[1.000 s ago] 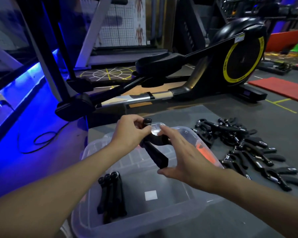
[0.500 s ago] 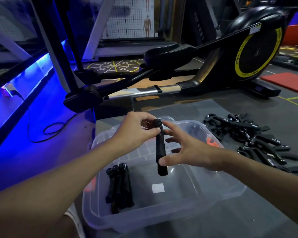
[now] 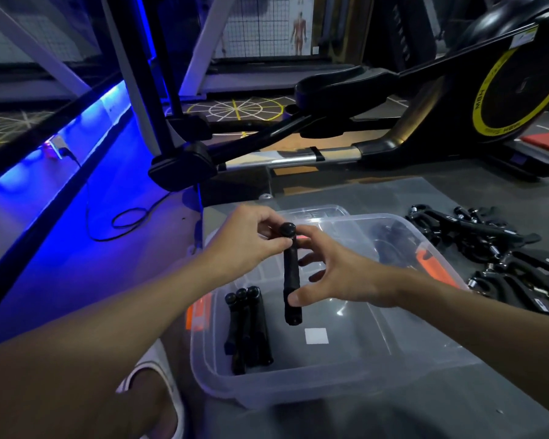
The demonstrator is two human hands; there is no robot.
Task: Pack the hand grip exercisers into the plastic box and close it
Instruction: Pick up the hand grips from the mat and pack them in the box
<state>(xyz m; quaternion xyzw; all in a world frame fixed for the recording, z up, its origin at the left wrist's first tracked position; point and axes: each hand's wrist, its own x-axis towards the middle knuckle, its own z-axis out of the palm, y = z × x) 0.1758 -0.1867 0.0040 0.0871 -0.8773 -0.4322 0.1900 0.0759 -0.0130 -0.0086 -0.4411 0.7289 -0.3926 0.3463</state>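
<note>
**A:** Two hands on one black, rod-like hand grip exerciser (image 3: pixel 291 274)! It's upright, with its handles folded together.

**B:** The left hand (image 3: pixel 244 240) has a pinching grip on the round knob at the top, thumb and fingertips closed on it.

**A:** And the right hand (image 3: pixel 339 280)?

**B:** A looser grip there. The thumb lies on the lower handle and the fingers fan out along the far side, holding it lightly.

**A:** Straight below that grip sits the clear, rectangular plastic box (image 3: pixel 298 381), open-topped on the grey floor (image 3: pixel 393 198).

**B:** Three more black exercisers (image 3: pixel 251 324) lie side by side inside it, below and left of the grip, near the box's left wall.

**A:** Out to the right of the grip, well apart, there's a heap of black exercisers (image 3: pixel 476 229) on the floor beside the box.

**B:** And beyond the grip stands a black elliptical trainer (image 3: pixel 520 90) with a yellow ring.
</note>
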